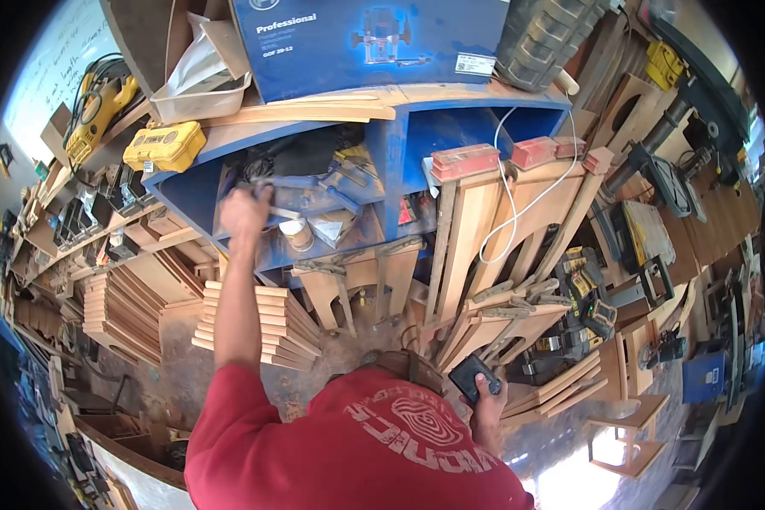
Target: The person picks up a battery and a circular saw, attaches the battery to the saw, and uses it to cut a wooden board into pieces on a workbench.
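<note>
My left hand (245, 211) reaches into the left bay of a blue cabinet (393, 170), over the clutter on its shelf. Its fingertips are blurred against a blue-grey tool (293, 181), and I cannot tell whether they grip it. Just right of the hand stand a small white-sided tub (296, 235) and a clear plastic bag (331, 228). Blue-handled tools (342, 197) lie deeper on the shelf. Low on the right, my right hand (490, 403) is closed around a dark, flat, rectangular object (473, 376), away from the cabinet.
On the cabinet top sit a blue Bosch router box (370, 42), a yellow case (163, 146) and a white tray (202, 100). Wooden panels with red blocks (466, 161) lean against its front right. Stacked boards (259, 319) stand below my left arm. A white cable (518, 212) hangs in front.
</note>
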Demonstrator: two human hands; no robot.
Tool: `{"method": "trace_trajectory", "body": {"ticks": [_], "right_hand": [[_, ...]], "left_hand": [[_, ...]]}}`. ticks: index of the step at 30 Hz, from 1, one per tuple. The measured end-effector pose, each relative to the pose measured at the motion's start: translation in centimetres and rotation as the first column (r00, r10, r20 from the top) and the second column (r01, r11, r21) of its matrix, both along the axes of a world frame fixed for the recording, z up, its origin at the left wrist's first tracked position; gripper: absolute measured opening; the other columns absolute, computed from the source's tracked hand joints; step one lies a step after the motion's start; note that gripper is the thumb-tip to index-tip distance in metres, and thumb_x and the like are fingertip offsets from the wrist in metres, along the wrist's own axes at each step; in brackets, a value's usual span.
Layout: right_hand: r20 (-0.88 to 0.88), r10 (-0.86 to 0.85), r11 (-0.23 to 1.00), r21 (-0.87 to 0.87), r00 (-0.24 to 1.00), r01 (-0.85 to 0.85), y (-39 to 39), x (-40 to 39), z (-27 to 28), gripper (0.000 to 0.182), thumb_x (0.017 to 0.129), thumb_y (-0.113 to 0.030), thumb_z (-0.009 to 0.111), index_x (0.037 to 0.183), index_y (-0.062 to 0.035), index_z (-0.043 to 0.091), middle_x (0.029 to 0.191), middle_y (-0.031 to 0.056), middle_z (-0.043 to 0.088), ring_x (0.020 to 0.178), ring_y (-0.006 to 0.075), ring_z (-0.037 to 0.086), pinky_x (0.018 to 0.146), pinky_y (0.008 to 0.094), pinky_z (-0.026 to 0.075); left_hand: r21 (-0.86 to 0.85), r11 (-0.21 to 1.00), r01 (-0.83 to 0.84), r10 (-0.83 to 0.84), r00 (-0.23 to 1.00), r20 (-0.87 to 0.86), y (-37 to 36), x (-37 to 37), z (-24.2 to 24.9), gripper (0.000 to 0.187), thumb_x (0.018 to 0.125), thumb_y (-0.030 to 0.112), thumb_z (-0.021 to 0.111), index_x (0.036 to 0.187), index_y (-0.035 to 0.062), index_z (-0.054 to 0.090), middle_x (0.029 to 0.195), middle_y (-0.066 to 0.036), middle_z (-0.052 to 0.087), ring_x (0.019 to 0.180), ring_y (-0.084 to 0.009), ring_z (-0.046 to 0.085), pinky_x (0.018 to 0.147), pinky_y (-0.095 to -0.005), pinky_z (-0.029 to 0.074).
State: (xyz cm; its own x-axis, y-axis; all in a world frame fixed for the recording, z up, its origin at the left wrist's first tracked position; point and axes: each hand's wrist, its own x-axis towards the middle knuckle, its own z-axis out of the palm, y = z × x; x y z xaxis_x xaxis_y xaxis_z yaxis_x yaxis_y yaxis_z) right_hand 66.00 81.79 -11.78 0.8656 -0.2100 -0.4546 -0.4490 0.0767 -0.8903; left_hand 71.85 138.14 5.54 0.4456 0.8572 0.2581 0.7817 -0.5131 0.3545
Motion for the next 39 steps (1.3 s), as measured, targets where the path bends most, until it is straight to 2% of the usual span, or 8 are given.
{"method": "trace_trajectory", "body": {"ticks": [8, 11, 12, 13, 16, 20, 25, 39], "right_hand": [[-0.043, -0.098, 0.991, 0.086, 0.994, 0.101, -0.2, -0.5, 0.4, 0.057, 0.083, -0.021, 0.083, 0.127, -0.0047, 0.05, 0.114, 0.0172, 0.062, 0.085, 0.0287, 0.071, 0.054, 0.0399, 0.063], [0.032, -0.187, 0.977, 0.107, 0.982, 0.183, -0.3, -1.4, -1.0, 0.075, 0.08, -0.02, 0.086, 0.142, -0.0013, 0.047, 0.118, 0.0145, 0.063, 0.098, 0.0256, 0.068, 0.068, 0.0369, 0.062], [-0.054, -0.195, 0.977, 0.072, 0.979, 0.199, 0.0, -1.7, 0.8, 0.08, 0.079, -0.02, 0.087, 0.144, 0.0023, 0.045, 0.118, 0.0138, 0.064, 0.102, 0.0227, 0.066, 0.079, 0.0352, 0.06], [0.016, -0.201, 0.979, -0.036, 0.98, 0.201, -0.7, -2.3, -1.6, 0.072, 0.079, -0.02, 0.087, 0.136, 0.0033, 0.051, 0.116, 0.0145, 0.065, 0.1, 0.0204, 0.066, 0.085, 0.0335, 0.056], [0.109, -0.279, 0.96, 0.033, 0.954, 0.277, -0.1, -3.5, 0.8, 0.056, 0.081, -0.02, 0.086, 0.122, 0.0028, 0.056, 0.112, 0.0145, 0.066, 0.093, 0.0189, 0.066, 0.085, 0.0325, 0.055], [0.023, -0.47, 0.879, 0.103, 0.882, 0.466, -1.9, -6.4, -0.2, 0.054, 0.083, -0.018, 0.085, 0.122, 0.0025, 0.054, 0.107, 0.0151, 0.066, 0.089, 0.0211, 0.069, 0.072, 0.035, 0.06], [-0.024, -0.547, 0.829, 0.122, 0.837, 0.546, -1.9, -8.5, 0.2, 0.052, 0.083, -0.016, 0.083, 0.121, 0.0023, 0.052, 0.103, 0.0149, 0.066, 0.08, 0.0237, 0.07, 0.054, 0.0371, 0.062], [0.067, -0.597, 0.799, 0.138, 0.799, 0.585, -2.7, -8.4, 4.3, 0.048, 0.083, -0.01, 0.081, 0.121, 0.0026, 0.054, 0.103, 0.0143, 0.067, 0.083, 0.0231, 0.07, 0.063, 0.0353, 0.062]], "left_hand": [[0.356, 0.934, 0.045, -0.013, 0.996, -0.092, -3.1, 2.5, -0.7, 0.066, 0.081, 0.044, 0.077, 0.133, 0.0072, 0.061, 0.129, -0.023, 0.06, 0.109, -0.0444, 0.066, 0.097, -0.0535, 0.051], [0.149, 0.972, 0.182, -0.206, 0.964, 0.168, -3.3, 9.9, -0.4, 0.07, 0.082, 0.052, 0.075, 0.129, 0.0008, 0.064, 0.126, -0.031, 0.064, 0.117, -0.0434, 0.063, 0.1, -0.0503, 0.049], [-0.067, 0.974, 0.216, -0.209, 0.973, 0.094, -4.8, 12.5, 1.2, 0.077, 0.086, 0.063, 0.066, 0.125, -0.0034, 0.065, 0.125, -0.03, 0.065, 0.12, -0.0444, 0.061, 0.101, -0.0487, 0.049], [-0.057, 0.974, 0.22, -0.225, 0.971, -0.082, -1.8, 17.1, -1.4, 0.083, 0.086, 0.069, 0.06, 0.119, -0.0065, 0.068, 0.124, -0.031, 0.065, 0.122, -0.0448, 0.06, 0.103, -0.0475, 0.047], [-0.117, 0.931, 0.347, -0.361, 0.921, -0.143, 5.1, 27.0, -7.6, 0.086, 0.087, 0.072, 0.052, 0.126, -0.0032, 0.066, 0.135, -0.03, 0.06, 0.13, -0.0404, 0.057, 0.108, -0.0475, 0.046], [-0.09, 0.912, 0.4, -0.41, 0.901, -0.144, 6.9, 29.8, -10.3, 0.084, 0.087, 0.073, 0.051, 0.137, 0.0057, 0.061, 0.142, -0.023, 0.057, 0.134, -0.0395, 0.052, 0.11, -0.049, 0.043], [-0.066, 0.883, 0.466, -0.469, 0.86, -0.202, 9.8, 30.0, -8.8, 0.08, 0.094, 0.069, 0.042, 0.143, 0.0075, 0.054, 0.149, -0.02, 0.052, 0.139, -0.0378, 0.047, 0.112, -0.0481, 0.04], [-0.033, 0.824, 0.566, -0.565, 0.815, -0.127, 12.8, 31.7, -9.3, 0.081, 0.096, 0.069, 0.041, 0.151, 0.0097, 0.046, 0.157, -0.015, 0.043, 0.145, -0.0325, 0.041, 0.117, -0.0437, 0.034]]}}
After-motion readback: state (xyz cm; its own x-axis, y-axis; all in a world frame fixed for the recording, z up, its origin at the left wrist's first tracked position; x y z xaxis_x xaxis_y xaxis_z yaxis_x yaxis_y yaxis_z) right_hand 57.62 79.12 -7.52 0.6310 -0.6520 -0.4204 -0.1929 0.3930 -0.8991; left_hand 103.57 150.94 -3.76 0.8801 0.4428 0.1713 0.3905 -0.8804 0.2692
